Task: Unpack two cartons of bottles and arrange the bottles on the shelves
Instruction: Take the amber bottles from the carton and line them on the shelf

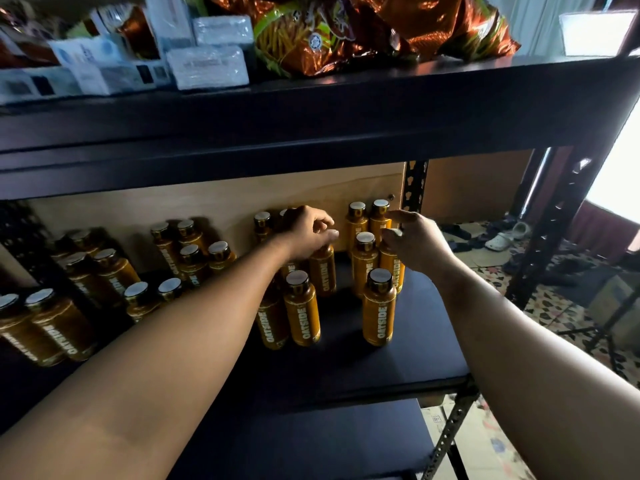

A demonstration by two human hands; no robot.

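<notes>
Nearest to the camera, two bare forearms stretch forward over the dark middle shelf (381, 368), because the free places are deep inside. In front stand two front bottles (301, 310), upright and a little apart, each starting a column that runs toward the back. Behind them the left hand (308, 230) comes from above onto the centre bottle (322, 271). Its fingers are curled down over the top and hide the cap, so I judge that it holds the bottle by the cap, though the contact itself is not visible. The right hand (415, 237) is beside it, and its thumb and fingertips close on the pale cap of the right bottle (394, 268). A grip from the top probably lets the person slide each bottle straight into its column without knocking the neighbours. More bottles (104, 271) stand in pairs to the left, and others against the wooden back panel (207, 209), so much of the arranging seems done. No carton is in view. Farthest up, the upper shelf (311, 98) carries snack bags (346, 29) and white packets (207, 64).
</notes>
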